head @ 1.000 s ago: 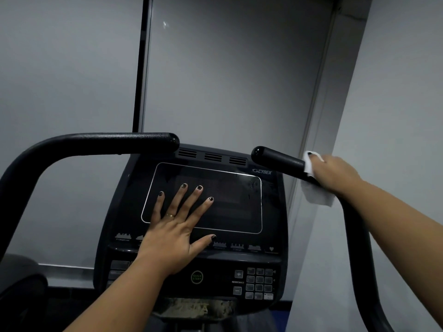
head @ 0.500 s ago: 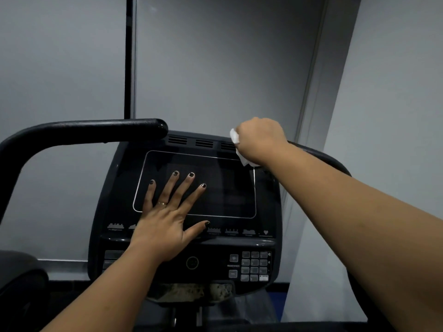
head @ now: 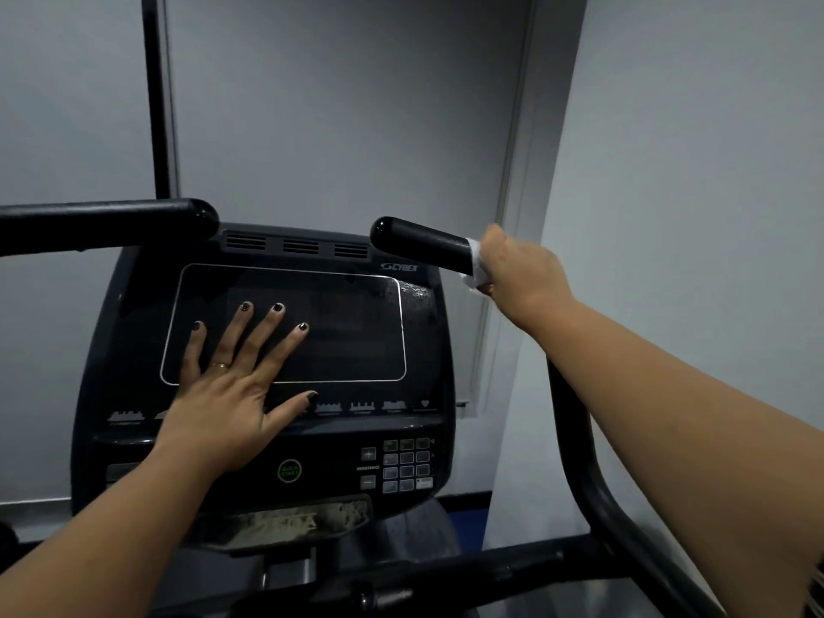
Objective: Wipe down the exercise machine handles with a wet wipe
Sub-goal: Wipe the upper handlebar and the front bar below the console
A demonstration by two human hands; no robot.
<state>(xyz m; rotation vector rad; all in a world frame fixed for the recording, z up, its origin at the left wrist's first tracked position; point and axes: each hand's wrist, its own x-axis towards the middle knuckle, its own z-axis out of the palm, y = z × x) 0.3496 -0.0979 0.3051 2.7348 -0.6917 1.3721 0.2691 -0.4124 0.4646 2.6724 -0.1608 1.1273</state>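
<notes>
Now, right hand [head: 521, 269] gripping crumpled white wipe [head: 475, 266], matte cylindrical handle [head: 423, 245].

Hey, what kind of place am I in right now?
Probably a gym or fitness room: a cardio machine console with a resistance keypad, a padded right handle, and plain grey walls.

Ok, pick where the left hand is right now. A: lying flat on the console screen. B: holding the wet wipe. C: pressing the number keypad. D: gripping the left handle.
A: the left hand lies open, fingers spread, on the console screen, clear of the handles.
</notes>
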